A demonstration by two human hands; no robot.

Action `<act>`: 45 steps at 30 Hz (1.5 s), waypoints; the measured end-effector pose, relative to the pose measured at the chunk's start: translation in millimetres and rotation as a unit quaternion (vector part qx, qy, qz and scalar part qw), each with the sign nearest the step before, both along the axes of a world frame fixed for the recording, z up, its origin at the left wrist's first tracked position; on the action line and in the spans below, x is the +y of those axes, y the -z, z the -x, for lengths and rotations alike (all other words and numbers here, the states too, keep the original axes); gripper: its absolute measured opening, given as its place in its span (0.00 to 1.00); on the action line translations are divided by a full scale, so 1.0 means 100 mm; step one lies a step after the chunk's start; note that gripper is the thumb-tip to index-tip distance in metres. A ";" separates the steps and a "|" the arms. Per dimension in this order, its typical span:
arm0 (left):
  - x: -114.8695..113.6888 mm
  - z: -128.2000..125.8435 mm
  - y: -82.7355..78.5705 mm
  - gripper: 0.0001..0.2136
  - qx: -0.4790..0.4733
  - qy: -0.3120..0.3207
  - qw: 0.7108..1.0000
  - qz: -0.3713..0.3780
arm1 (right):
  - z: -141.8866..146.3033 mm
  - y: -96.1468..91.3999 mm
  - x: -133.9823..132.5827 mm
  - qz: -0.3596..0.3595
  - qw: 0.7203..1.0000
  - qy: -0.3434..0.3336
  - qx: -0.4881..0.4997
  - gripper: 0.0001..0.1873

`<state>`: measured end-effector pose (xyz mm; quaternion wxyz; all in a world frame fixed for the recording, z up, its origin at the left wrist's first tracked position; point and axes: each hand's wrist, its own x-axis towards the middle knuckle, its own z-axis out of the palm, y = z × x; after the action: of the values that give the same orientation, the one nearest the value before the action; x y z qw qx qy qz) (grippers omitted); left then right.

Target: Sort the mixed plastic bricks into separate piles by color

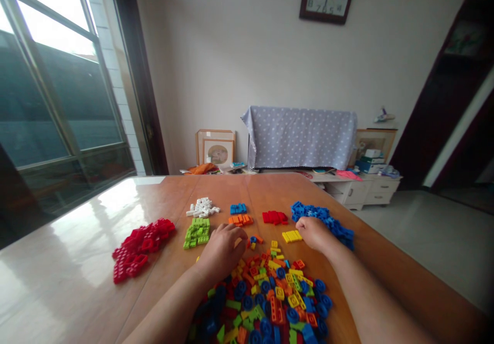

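Note:
A mixed heap of coloured bricks (pixel 266 297) lies on the wooden table (pixel 77 261) in front of me. My left hand (pixel 222 248) rests at the heap's far edge, fingers curled, close to a few loose blue and orange bricks (pixel 253 240). My right hand (pixel 314 232) is closed beside the small yellow pile (pixel 292 236) and against the blue pile (pixel 324 218). What either hand holds is hidden. Sorted piles lie beyond: red (pixel 139 246), green (pixel 197 232), white (pixel 202 207), small blue (pixel 238 208), orange (pixel 240 220), small red (pixel 275 217).
The table's right edge (pixel 386 241) runs diagonally beside my right arm. A window is at the left. Behind the table stand a low white cabinet (pixel 363 189), a cloth-covered object (pixel 301 138) and framed pictures (pixel 215 148).

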<state>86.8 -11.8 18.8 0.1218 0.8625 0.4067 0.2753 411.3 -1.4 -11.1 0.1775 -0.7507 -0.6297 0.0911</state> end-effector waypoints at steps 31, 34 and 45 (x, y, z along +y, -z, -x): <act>0.00 0.00 0.02 0.08 0.005 0.002 1.000 0.002 | 0.44 -0.12 -0.18 0.042 0.991 0.005 -0.125 0.24; 0.01 0.01 0.03 0.08 0.004 0.002 1.000 -0.003 | 0.40 -0.15 -0.17 0.035 0.993 0.014 -0.114 0.23; -0.02 0.02 -0.03 0.08 -0.002 -0.001 1.000 0.007 | 0.40 -0.23 -0.24 0.023 0.978 -0.181 0.105 0.05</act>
<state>84.6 -13.6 21.4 0.1285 0.8606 0.4094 0.2743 371.5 -25.0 12.0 0.2055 -0.6149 -0.7306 0.2144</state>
